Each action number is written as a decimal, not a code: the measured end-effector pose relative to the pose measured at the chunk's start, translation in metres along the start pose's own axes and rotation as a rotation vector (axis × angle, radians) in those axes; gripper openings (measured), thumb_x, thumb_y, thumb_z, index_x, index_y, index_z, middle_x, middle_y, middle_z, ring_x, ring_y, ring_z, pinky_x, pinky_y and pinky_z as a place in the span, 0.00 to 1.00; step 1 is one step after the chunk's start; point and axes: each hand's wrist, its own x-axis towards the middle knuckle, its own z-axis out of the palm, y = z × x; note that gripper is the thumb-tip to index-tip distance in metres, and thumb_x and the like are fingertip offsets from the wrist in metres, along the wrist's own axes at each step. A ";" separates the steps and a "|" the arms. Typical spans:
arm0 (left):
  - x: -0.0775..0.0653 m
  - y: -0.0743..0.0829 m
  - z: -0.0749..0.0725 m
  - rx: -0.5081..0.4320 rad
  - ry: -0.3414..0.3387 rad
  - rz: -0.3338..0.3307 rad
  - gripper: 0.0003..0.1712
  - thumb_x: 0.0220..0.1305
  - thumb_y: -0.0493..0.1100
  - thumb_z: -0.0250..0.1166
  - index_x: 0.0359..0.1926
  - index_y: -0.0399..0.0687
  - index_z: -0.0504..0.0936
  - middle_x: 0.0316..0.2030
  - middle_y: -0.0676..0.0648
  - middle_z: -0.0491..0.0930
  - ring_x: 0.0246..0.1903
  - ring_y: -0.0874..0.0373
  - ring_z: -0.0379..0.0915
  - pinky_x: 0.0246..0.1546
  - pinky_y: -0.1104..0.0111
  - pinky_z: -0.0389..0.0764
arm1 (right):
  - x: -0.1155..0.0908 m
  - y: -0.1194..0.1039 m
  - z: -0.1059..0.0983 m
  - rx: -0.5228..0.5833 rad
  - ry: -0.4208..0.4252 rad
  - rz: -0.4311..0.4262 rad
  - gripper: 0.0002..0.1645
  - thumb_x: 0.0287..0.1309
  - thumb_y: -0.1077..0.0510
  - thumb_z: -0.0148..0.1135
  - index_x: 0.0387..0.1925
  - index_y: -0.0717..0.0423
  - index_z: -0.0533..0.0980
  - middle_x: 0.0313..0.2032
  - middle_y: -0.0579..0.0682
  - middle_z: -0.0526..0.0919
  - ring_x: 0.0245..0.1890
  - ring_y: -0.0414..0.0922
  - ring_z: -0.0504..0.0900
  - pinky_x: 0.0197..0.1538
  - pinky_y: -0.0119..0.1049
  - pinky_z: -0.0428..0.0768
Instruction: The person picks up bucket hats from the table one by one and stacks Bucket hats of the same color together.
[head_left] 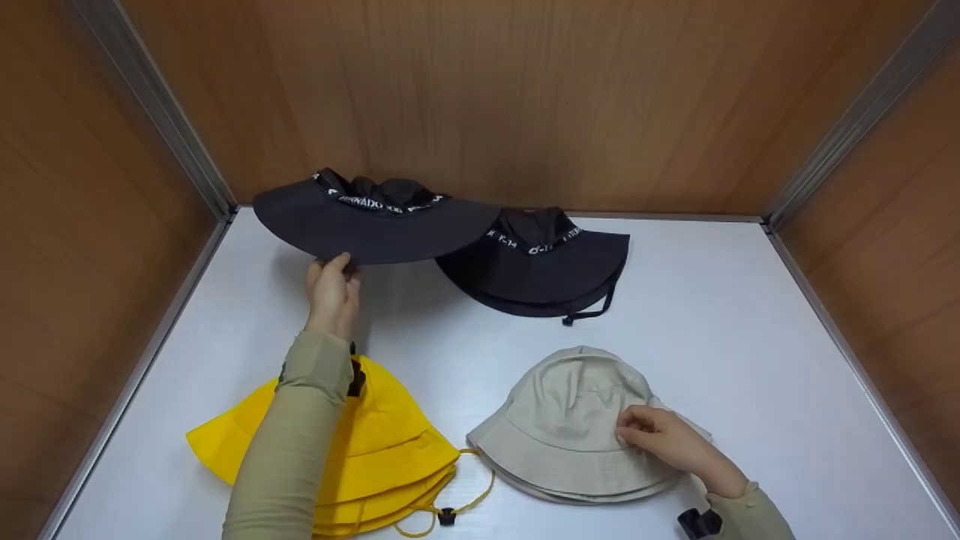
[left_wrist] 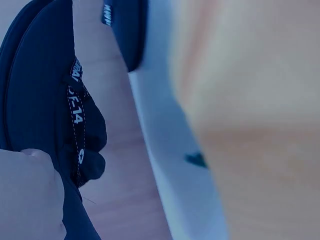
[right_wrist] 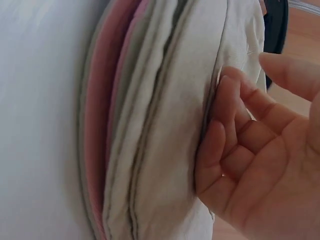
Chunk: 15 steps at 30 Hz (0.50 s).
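Note:
My left hand (head_left: 332, 294) pinches the brim of a black sun hat (head_left: 382, 232) at its near edge. That hat is raised and tilted at the back left, with white lettering round its inner band; in the left wrist view the thumb lies on the hat's brim (left_wrist: 35, 100). To its right, a second black hat (head_left: 540, 274) with a hanging cord lies at the back, partly overlapped by the raised brim. My right hand (head_left: 667, 442), its fingers loosely bent, rests against the top of a stack of beige bucket hats (head_left: 570, 420) and holds nothing.
A stack of yellow hats (head_left: 390, 450) with a cord and black toggle (head_left: 447, 516) lies at the front left under my left forearm. Wooden panels (head_left: 480, 97) wall the white table (head_left: 750, 315) at the back and sides. A pink layer (right_wrist: 102, 100) shows among the beige brims.

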 end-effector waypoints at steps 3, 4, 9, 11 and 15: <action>-0.009 -0.005 0.008 -0.037 -0.052 0.001 0.22 0.71 0.31 0.45 0.64 0.42 0.55 0.50 0.52 0.63 0.51 0.62 0.61 0.63 0.72 0.61 | -0.001 -0.001 0.000 0.077 -0.007 -0.003 0.13 0.65 0.54 0.55 0.36 0.61 0.76 0.25 0.45 0.75 0.25 0.33 0.71 0.29 0.29 0.73; -0.013 -0.006 0.011 -0.051 -0.066 -0.003 0.22 0.71 0.31 0.45 0.63 0.42 0.54 0.49 0.52 0.63 0.51 0.62 0.61 0.63 0.72 0.61 | -0.001 -0.002 0.000 0.102 -0.005 -0.003 0.13 0.66 0.55 0.54 0.36 0.62 0.76 0.26 0.46 0.75 0.25 0.34 0.71 0.30 0.29 0.73; -0.037 -0.017 0.023 -0.084 -0.107 -0.021 0.23 0.70 0.30 0.46 0.63 0.41 0.53 0.51 0.50 0.62 0.54 0.59 0.61 0.64 0.71 0.63 | 0.004 -0.009 -0.002 0.215 0.036 0.026 0.16 0.67 0.56 0.53 0.42 0.68 0.73 0.30 0.50 0.75 0.29 0.35 0.73 0.35 0.30 0.76; -0.046 -0.023 0.024 -0.080 -0.118 -0.025 0.20 0.70 0.30 0.46 0.60 0.41 0.55 0.50 0.49 0.62 0.54 0.59 0.62 0.63 0.70 0.63 | 0.009 -0.014 -0.002 0.275 0.078 0.044 0.19 0.67 0.56 0.53 0.46 0.71 0.71 0.31 0.49 0.75 0.31 0.36 0.74 0.38 0.30 0.77; -0.062 -0.035 0.025 -0.063 -0.140 -0.041 0.17 0.69 0.29 0.47 0.56 0.42 0.57 0.48 0.48 0.62 0.49 0.59 0.63 0.59 0.70 0.66 | 0.023 -0.028 -0.003 0.467 0.200 0.080 0.22 0.67 0.57 0.52 0.53 0.72 0.66 0.33 0.44 0.77 0.35 0.36 0.77 0.42 0.30 0.78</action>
